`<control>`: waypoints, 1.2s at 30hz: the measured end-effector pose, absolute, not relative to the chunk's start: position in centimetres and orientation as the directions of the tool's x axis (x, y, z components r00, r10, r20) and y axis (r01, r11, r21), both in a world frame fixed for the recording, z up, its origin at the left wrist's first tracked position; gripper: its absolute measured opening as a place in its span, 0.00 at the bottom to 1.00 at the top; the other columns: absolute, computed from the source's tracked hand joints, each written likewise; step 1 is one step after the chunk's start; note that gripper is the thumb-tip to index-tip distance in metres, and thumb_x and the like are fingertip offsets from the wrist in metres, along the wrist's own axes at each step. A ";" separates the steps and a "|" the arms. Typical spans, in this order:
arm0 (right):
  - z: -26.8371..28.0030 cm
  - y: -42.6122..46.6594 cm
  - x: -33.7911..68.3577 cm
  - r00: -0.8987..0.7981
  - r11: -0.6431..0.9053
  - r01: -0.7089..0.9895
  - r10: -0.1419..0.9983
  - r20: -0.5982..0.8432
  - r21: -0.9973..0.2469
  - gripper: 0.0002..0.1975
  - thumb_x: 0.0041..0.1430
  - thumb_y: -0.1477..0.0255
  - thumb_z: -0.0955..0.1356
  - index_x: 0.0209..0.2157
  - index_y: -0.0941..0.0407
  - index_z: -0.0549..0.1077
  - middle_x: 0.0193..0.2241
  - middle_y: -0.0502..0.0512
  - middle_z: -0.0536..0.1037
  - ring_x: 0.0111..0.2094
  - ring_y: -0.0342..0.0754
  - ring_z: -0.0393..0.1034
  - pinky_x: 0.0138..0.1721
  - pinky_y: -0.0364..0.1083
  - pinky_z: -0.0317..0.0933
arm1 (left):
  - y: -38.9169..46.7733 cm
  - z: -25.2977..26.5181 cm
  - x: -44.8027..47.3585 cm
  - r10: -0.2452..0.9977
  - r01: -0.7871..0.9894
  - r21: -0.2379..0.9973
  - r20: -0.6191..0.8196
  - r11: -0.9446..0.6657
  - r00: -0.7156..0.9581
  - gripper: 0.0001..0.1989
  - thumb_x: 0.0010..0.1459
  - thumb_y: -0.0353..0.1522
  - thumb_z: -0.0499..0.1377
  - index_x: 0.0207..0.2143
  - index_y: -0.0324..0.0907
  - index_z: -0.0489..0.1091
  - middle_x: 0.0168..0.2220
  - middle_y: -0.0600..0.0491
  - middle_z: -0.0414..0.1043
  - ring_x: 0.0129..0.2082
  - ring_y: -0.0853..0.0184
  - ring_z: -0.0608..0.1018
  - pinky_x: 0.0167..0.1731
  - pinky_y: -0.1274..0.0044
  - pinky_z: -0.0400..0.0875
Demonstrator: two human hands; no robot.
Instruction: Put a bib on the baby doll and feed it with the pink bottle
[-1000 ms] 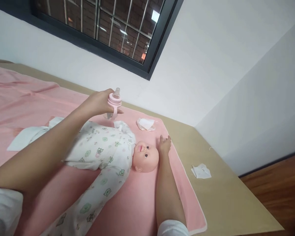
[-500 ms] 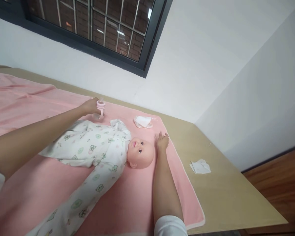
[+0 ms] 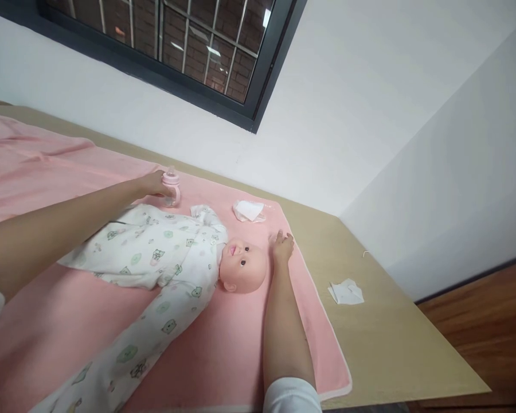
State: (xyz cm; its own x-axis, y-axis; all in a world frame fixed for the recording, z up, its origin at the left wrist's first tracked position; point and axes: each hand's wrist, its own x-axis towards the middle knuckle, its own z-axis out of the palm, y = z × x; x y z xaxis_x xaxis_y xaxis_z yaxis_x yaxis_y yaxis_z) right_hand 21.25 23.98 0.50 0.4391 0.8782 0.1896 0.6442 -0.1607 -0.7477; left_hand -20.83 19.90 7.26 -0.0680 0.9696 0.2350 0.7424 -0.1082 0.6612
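On the pink blanket (image 3: 232,350) lies a baby doll (image 3: 243,267) on its back, dressed in white clothes with green and grey animal prints. My left hand (image 3: 152,183) is closed around a baby bottle (image 3: 171,182) with a pink collar, a pink handle and a clear teat. It stands upright on the blanket beyond the doll's body. Beside the top of the doll's head, my right hand (image 3: 284,246) rests on the blanket with its fingers apart. A faint clear object (image 3: 273,236) shows at its left edge, too indistinct to name.
A clear wrapper with white tissue (image 3: 248,211) lies on the blanket near the wall. On the wooden tabletop (image 3: 387,350) to the right is a folded white tissue (image 3: 346,291). Behind the table rises a white wall with a dark-framed window (image 3: 258,103).
The bottle in my left hand has shifted slightly left. My right hand keeps its place beside the doll's head. The whole view has shifted a little.
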 end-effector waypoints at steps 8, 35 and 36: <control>0.8 23.4 20.7 0.425 -0.084 0.704 0.845 0.324 -0.705 0.31 0.67 0.60 0.58 0.62 0.67 0.62 0.61 0.76 0.64 0.62 0.66 0.58 0.62 0.58 0.51 | 19.0 6.6 -21.0 0.956 0.641 0.767 0.207 -0.027 -0.208 0.38 0.69 0.39 0.52 0.67 0.26 0.34 0.55 0.37 0.66 0.43 0.70 0.70 0.37 0.79 0.72; 1.9 21.6 16.0 -0.140 0.420 0.689 0.877 0.460 -0.591 0.14 0.67 0.66 0.56 0.33 0.55 0.69 0.28 0.51 0.71 0.32 0.45 0.61 0.33 0.42 0.54 | 19.5 13.1 -1.7 0.743 0.681 0.627 -0.233 -0.379 0.628 0.26 0.55 0.49 0.54 0.43 0.40 0.78 0.46 0.44 0.79 0.46 0.55 0.77 0.47 0.71 0.70; 2.1 21.4 16.0 -0.150 0.423 0.679 0.880 0.451 -0.600 0.14 0.67 0.66 0.57 0.32 0.55 0.69 0.27 0.51 0.71 0.32 0.45 0.60 0.33 0.42 0.54 | 20.0 12.7 -1.0 0.715 0.686 0.629 -0.283 -0.365 0.639 0.25 0.54 0.50 0.54 0.40 0.41 0.79 0.41 0.44 0.81 0.42 0.55 0.78 0.45 0.70 0.71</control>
